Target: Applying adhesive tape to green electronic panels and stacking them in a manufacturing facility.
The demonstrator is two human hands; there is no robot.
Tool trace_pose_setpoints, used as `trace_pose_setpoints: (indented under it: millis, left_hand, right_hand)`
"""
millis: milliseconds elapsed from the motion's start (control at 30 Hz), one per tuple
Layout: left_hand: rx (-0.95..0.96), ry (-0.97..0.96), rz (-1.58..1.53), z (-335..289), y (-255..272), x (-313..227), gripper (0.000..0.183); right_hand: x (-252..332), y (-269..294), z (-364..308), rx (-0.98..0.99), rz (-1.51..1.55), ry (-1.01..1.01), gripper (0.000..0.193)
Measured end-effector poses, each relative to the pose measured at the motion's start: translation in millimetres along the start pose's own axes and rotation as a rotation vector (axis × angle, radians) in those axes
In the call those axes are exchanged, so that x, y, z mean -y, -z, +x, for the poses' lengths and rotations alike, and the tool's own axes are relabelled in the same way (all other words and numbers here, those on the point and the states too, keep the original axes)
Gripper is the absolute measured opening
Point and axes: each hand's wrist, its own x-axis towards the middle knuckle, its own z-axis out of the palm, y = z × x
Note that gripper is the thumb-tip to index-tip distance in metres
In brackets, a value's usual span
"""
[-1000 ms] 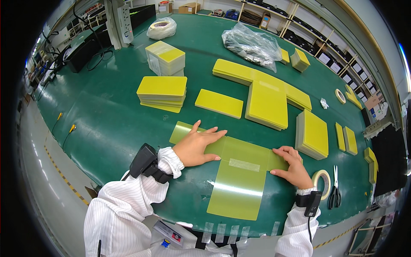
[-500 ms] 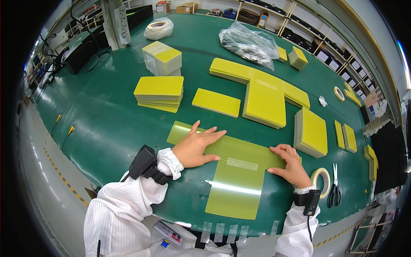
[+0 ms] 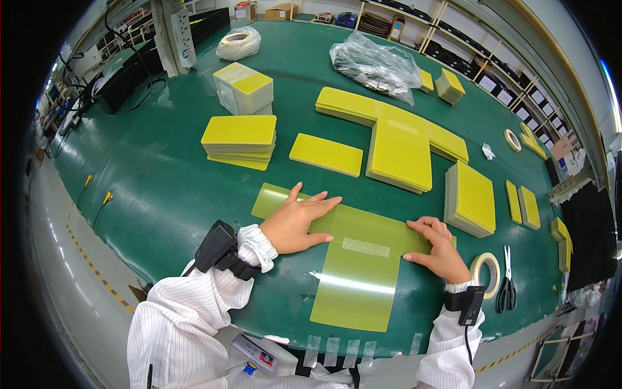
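Note:
Thin, see-through yellow-green sheets lie flat on the green table in a T shape. The large sheet point(image 3: 356, 292) of the stem points toward me. A strip of tape point(image 3: 366, 247) crosses the seam between it and the sheet above. Over the left sheet point(image 3: 271, 201) my left hand point(image 3: 293, 222) rests with fingers spread, thumb by the seam. My right hand point(image 3: 437, 246) lies on the right sheet point(image 3: 414, 241), its thumb and fingers apart at that sheet's seam with the middle piece. Neither hand grasps anything.
Stacks of yellow sheets point(image 3: 402, 155) stand beyond my hands, with a single flat stack point(image 3: 326, 154) nearer. At the right are a tape roll point(image 3: 486, 275) and scissors point(image 3: 507, 285). Cut tape strips point(image 3: 332, 351) hang along the near edge. A clear plastic bag point(image 3: 376, 65) lies farther back.

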Motion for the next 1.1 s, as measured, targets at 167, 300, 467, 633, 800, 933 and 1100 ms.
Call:
trace_pose_setpoints:
  millis: [167,300,467,633,800,933,1100]
  left_hand:
    - [-0.012,-0.009,0.003,-0.3,-1.2,0.7,0.073]
    - [-0.007,-0.008,-0.001,0.1,0.7,-2.0,0.07]
    - [0.005,-0.009,-0.01,0.5,0.8,-2.3,0.071]
    - [0.007,-0.014,-0.005,-0.1,-0.7,-0.1,0.072]
    - [-0.025,-0.044,0.07,-3.6,3.6,-3.2,0.07]
    - [-0.02,-0.052,0.199,-9.2,12.5,-2.2,0.074]
    - [0.037,-0.031,0.32,-17.5,7.5,-5.8,0.082]
  right_hand:
    - [0.6,-0.2,0.5,0.001,0.002,-0.001,0.064]
    - [1.0,0.4,0.6,0.003,0.002,-0.001,0.064]
    - [2.2,0.9,0.1,0.006,0.005,-0.012,0.064]
    - [1.9,-0.3,0.6,0.005,0.014,-0.011,0.064]
    - [0.1,-0.8,-0.2,-0.003,0.004,-0.001,0.065]
    - [-1.6,2.5,-2.9,-0.021,0.007,0.064,0.066]
    - [-10.1,13.4,-7.4,-0.024,0.01,0.047,0.067]
